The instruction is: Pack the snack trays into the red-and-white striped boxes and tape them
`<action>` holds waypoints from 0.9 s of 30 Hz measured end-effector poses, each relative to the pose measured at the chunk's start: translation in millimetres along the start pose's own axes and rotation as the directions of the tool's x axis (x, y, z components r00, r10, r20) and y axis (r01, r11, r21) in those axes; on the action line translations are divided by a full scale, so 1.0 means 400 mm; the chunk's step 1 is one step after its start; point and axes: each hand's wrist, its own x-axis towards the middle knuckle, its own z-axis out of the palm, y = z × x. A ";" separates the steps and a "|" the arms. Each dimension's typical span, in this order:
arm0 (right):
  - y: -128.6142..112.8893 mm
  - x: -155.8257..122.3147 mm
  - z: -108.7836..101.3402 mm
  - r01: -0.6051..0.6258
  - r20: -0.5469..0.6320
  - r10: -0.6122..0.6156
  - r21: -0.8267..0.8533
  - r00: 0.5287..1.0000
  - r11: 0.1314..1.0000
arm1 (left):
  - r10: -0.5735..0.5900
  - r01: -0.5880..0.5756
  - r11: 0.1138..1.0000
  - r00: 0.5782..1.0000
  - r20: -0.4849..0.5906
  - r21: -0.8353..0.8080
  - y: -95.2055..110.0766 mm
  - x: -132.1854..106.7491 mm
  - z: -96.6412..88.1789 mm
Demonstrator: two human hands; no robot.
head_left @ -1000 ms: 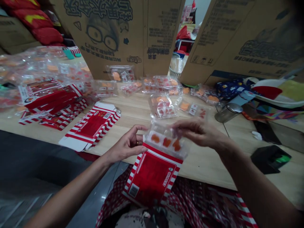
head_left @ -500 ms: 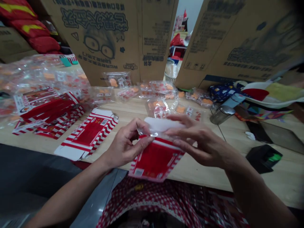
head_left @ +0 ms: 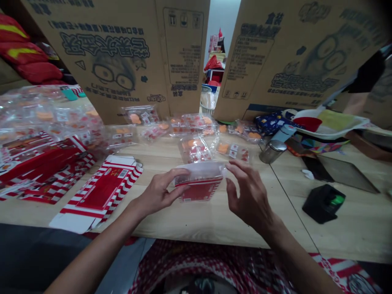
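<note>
A small red-and-white striped box stands above the table in front of me, with a whitish flap or plastic lining at its top edge. My left hand grips its left side, thumb on the near face and fingers behind. My right hand is by the box's upper right corner, thumb and fingers apart, its fingertips close to the clear edge there; whether they touch is hard to tell. Left of my hands lies a flattened striped carton. Clear packets with orange and red pieces, such as this packet, lie behind the box.
More red cartons and a heap of clear packets cover the left side. Big cardboard boxes stand behind. On the right are a metal-lidded jar, a black tape dispenser and a white basin.
The box has moved slightly up and away from me, and it is more upright. My right hand has come off its top toward the right, while my left keeps its grip. The view has shifted.
</note>
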 end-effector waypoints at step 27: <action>-0.010 -0.051 0.050 -0.388 -0.029 0.447 0.452 0.894 0.803 | -0.043 0.042 0.998 0.999 0.024 0.040 -0.003 0.030 0.008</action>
